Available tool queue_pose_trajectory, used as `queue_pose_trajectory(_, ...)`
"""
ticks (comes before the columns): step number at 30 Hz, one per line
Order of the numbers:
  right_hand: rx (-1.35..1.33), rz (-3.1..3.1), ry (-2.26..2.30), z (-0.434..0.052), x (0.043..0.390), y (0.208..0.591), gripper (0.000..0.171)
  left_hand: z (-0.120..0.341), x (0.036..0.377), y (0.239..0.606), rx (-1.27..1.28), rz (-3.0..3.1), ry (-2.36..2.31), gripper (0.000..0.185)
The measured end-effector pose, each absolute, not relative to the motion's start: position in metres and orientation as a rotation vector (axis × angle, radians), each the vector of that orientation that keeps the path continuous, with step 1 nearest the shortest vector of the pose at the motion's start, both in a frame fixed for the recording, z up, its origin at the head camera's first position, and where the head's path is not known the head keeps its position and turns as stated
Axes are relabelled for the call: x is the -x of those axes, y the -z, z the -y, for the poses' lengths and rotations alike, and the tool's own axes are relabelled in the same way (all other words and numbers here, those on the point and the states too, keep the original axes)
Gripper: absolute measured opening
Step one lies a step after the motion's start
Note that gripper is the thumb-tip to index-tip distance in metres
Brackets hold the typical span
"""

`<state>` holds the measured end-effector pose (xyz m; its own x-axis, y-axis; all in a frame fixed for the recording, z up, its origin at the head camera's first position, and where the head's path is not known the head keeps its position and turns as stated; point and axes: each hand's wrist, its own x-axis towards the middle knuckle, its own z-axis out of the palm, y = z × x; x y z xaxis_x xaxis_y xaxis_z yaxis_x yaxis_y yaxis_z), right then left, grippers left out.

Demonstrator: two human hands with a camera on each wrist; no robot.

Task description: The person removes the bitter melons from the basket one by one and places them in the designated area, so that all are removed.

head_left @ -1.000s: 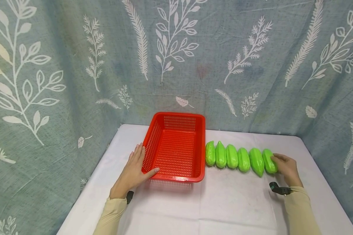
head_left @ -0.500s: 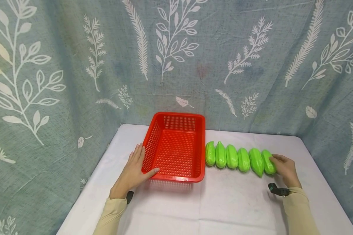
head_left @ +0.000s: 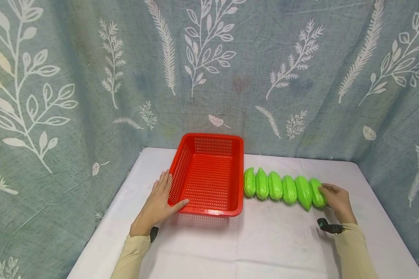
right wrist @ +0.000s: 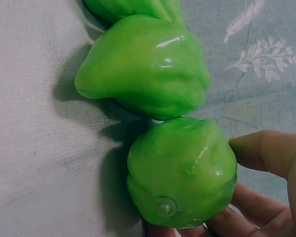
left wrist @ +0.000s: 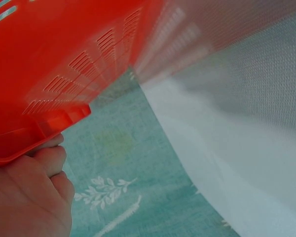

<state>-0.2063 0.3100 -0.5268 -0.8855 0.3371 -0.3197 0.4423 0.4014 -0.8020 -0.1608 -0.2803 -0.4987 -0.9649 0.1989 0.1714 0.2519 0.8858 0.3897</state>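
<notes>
A red plastic basket (head_left: 213, 213) with slotted walls stands left of the middle of the table. My left hand (head_left: 157, 209) rests at its near left corner, fingers stretched along the outer left wall, thumb over the front rim. In the left wrist view, knuckles show beneath the basket's rim (left wrist: 39, 143). Several glossy green gourds (head_left: 275, 186) lie side by side in a row right of the basket. My right hand (head_left: 338, 199) holds the rightmost gourd (right wrist: 182, 173) from its right side. The right wrist view shows this gourd touching its neighbour (right wrist: 148, 64).
A white cloth covers the table (head_left: 272, 240). A blue-green curtain (head_left: 230, 77) with white leaf prints hangs behind and at both sides. The leftmost gourd (head_left: 250, 182) lies right at the basket's right wall.
My right hand has shifted slightly left with the rightmost gourd. The gourd beside it has also moved slightly left at its near end. My left hand and the basket have stayed put.
</notes>
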Motion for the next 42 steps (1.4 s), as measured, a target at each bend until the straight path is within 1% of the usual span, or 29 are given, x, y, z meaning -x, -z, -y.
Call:
queue_pose_trajectory(12, -0.651, -2.538, 1.524, -0.311, 0.202, 0.526, 0.072, 0.281, 0.161, 0.499, 0.353, 2.938, 0.625, 0.118)
queue_pose_trajectory(24, -0.541, -2.569, 1.521, -0.321, 0.196, 0.524, 0.081, 0.28, 0.162, 0.499, 0.355, 2.925, 0.619, 0.118)
queue_pose_trajectory(35, -0.67, -2.634, 1.506, -0.321, 0.195, 0.507, 0.076, 0.281, 0.161, 0.499, 0.354, 2.931, 0.611, 0.118)
queue_pose_trajectory(42, -0.612, -2.766, 1.518, -0.309, 0.194, 0.491, 0.07, 0.282, 0.16, 0.5, 0.336, 2.958, 0.625, 0.119)
